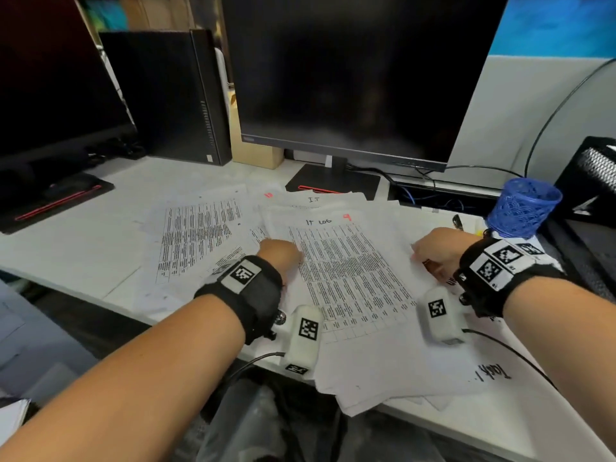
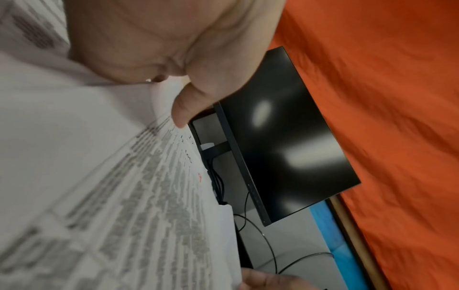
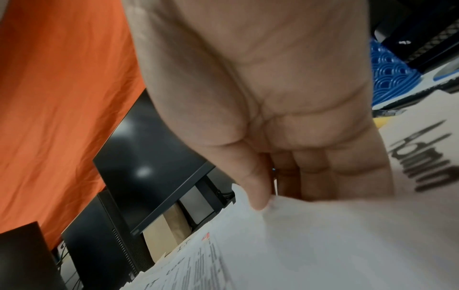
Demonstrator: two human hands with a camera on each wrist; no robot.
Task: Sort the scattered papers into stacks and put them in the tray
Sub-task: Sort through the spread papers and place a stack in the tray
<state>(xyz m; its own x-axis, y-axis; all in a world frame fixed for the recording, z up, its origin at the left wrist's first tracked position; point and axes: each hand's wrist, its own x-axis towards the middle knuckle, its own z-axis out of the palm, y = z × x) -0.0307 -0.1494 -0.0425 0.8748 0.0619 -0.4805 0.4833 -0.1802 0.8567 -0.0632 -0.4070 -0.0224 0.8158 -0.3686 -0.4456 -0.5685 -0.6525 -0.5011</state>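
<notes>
Printed papers lie spread over the white desk (image 1: 83,235). The top sheet (image 1: 343,278), headed "IT LOG" with a red 9, lies between my hands. My left hand (image 1: 280,251) pinches its left edge; in the left wrist view the thumb (image 2: 183,109) lies on top of the sheet (image 2: 149,196) and the fingers are hidden under it. My right hand (image 1: 433,250) pinches the right edge, with its thumb (image 3: 258,194) on the sheet (image 3: 323,235) and its fingers curled below. More sheets (image 1: 196,238) fan out to the left. A black mesh tray (image 1: 596,168) stands at the far right.
A dark monitor (image 1: 350,78) on a stand (image 1: 333,185) rises right behind the papers. A second monitor (image 1: 50,95) and a small black computer (image 1: 166,95) stand at the back left. A blue mesh cup (image 1: 523,208) sits beside the tray. Some sheets overhang the desk's front edge.
</notes>
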